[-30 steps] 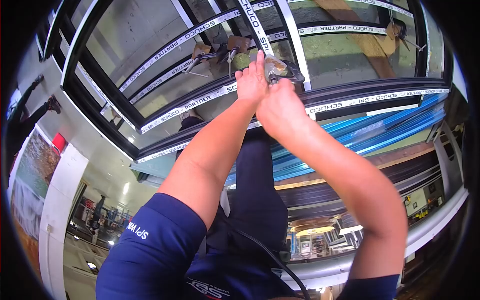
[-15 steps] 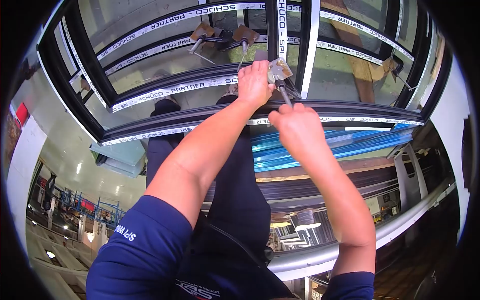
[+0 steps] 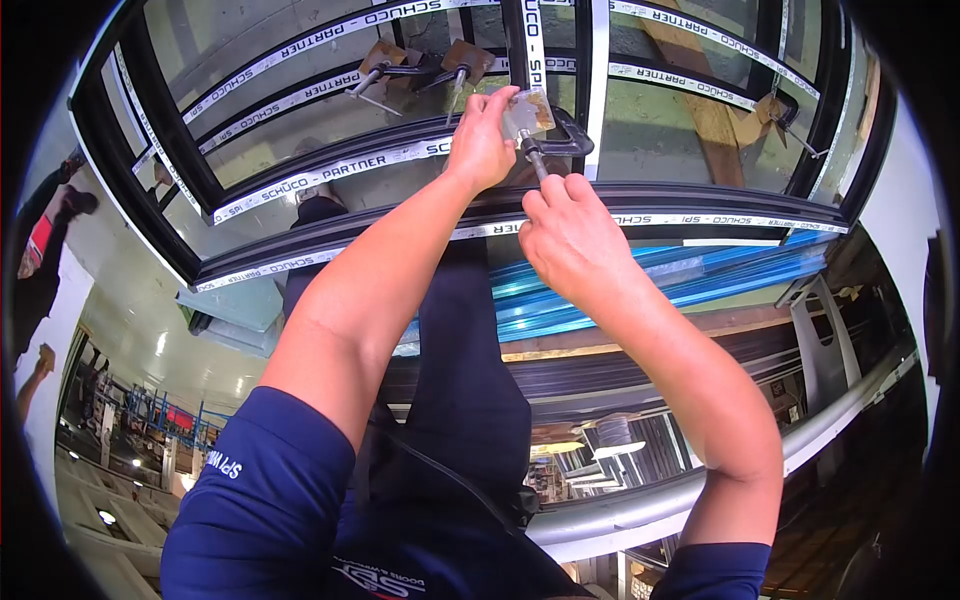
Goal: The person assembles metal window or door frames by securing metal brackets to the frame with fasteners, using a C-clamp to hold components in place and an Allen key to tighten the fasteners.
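My left hand (image 3: 482, 140) is closed at the edge of a small square pad (image 3: 530, 113), pale with brown patches. Against this pad presses the screw (image 3: 536, 160) of a black C-clamp (image 3: 572, 142). My right hand (image 3: 575, 228) has its fingers wrapped round the lower end of the screw, hiding the handle. The clamp sits at the joint of black window frames (image 3: 660, 200) with white printed tape. Two more C-clamps (image 3: 376, 72) (image 3: 460, 75) with brown pads are fixed on the frame to the left.
Another clamp with a pad (image 3: 762, 122) is on the frame at the right. Below the frames lie blue-wrapped profiles (image 3: 640, 280) and a wooden board (image 3: 620, 338). Part of another person (image 3: 42, 265) shows at the left edge.
My view has shifted a little, so the frames sit further left. The black clamp body shows more to the right of the pad. Another person has appeared at the left edge.
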